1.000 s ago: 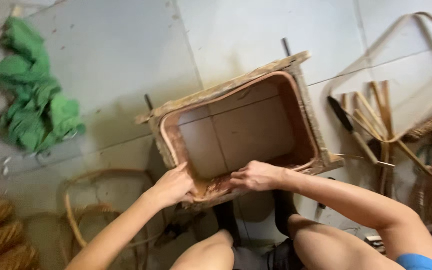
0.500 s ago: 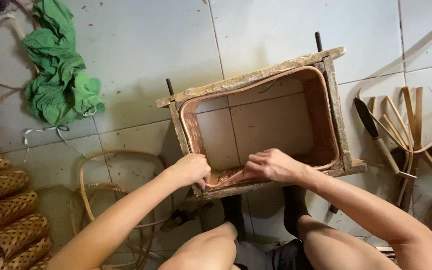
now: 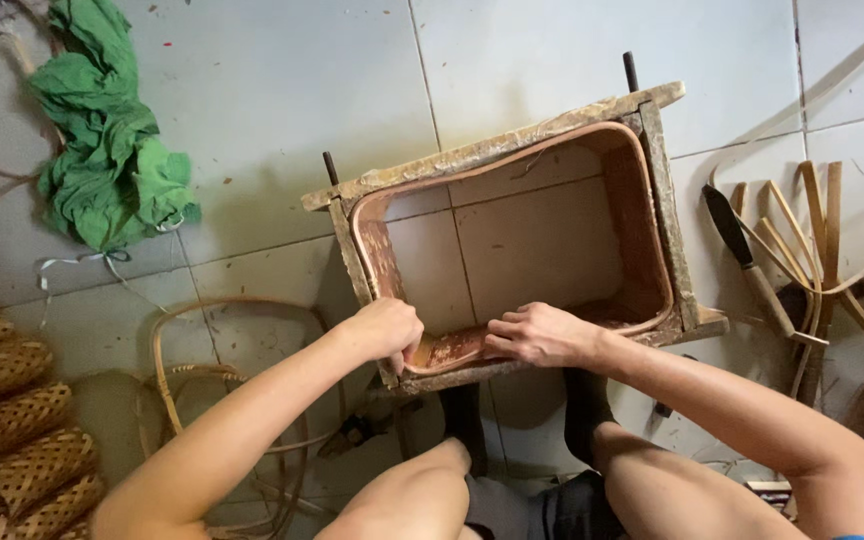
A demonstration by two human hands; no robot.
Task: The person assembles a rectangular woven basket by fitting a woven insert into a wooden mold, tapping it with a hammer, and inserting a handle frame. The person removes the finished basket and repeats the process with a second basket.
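Wooden frame: a rough, weathered rectangular mould frame is stood on the tiled floor, open through the middle so the tiles are seen inside it; two dark pegs stick up at its far corners.
Rattan strip: a reddish-brown band is bent round the inner walls of the frame, apparently pressed there so the frame gives it its rounded-rectangle shape.
Left hand: the left hand is curled over the near-left corner of the frame, fingers hooked inside; its grip is closed on the strip and the frame edge together, seemingly to pin the bend into the corner.
Right hand: the right hand is laid on the near rail, fingers pressed flat on the strip rather than wrapped round it; the band is held down, not clasped.
Legs: the knees are drawn up just behind the near rail, with dark-socked feet against it, which seems to brace the frame.
Green cloth: a crumpled cloth is left at the far-left of the floor, well apart.
Knife: a dark-bladed knife is laid among split bamboo pieces to the right.
Woven baskets: woven pieces are stacked along the left edge, with loose rattan hoops beside them.
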